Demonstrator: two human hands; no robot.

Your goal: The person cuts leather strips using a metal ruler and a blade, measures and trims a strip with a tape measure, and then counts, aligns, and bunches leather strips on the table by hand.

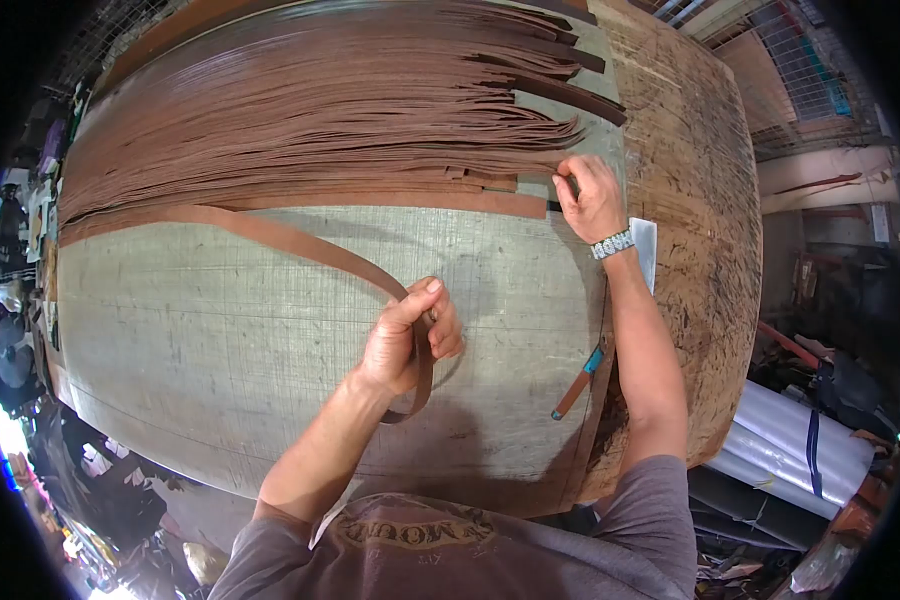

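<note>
My left hand is closed around a long brown strip, which curves up and left to the edge of the pile and hangs in a loop below the fingers. At the right end of the large pile of brown strips, my right hand pinches at the end of a strip in the pile; its fingertips partly hide it. A metal watch band circles the right wrist. Below that hand, a knife-like tool with a brown and teal handle lies on the green mat.
A worn wooden board forms the right side of the table. A pale metal piece lies beside my right wrist. Wrapped rolls stand below the table's right edge. Clutter covers the floor at left.
</note>
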